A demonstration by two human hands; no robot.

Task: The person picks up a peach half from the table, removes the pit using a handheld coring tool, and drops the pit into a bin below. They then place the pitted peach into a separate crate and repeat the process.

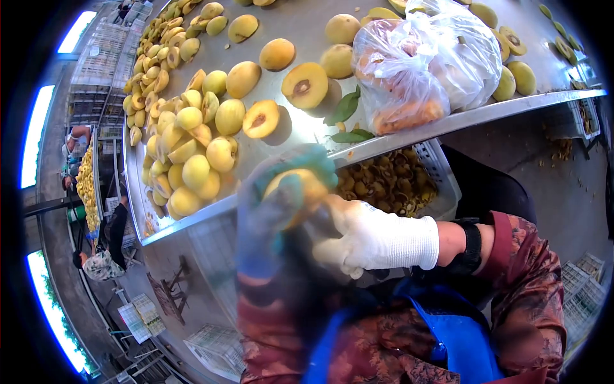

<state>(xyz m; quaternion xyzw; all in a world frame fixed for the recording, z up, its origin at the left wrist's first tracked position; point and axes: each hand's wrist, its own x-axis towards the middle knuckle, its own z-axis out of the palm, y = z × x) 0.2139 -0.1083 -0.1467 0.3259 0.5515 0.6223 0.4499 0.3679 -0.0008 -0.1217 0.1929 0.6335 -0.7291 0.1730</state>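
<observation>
Over the near edge of the metal table [291, 137], my left hand [281, 185], in a blurred green and blue glove, is wrapped round a yellow fruit [299, 185]. My right hand [358, 233], in a white glove, is closed right beside the fruit; what it holds, if anything, is hidden. A pile of whole and halved yellow fruit [188, 150] lies left of my hands. Cut halves with brown centres [306, 85] rest beyond them. Green leaves [346, 106] lie near the table edge.
Clear plastic bags [425, 64] stand on the table at the right. Under the edge, a white crate [441, 173] holds brown and yellow pieces [390, 182]. Several more crates [217, 349] stand on the floor. At the far left, people [105, 259] are beside another fruit-covered table.
</observation>
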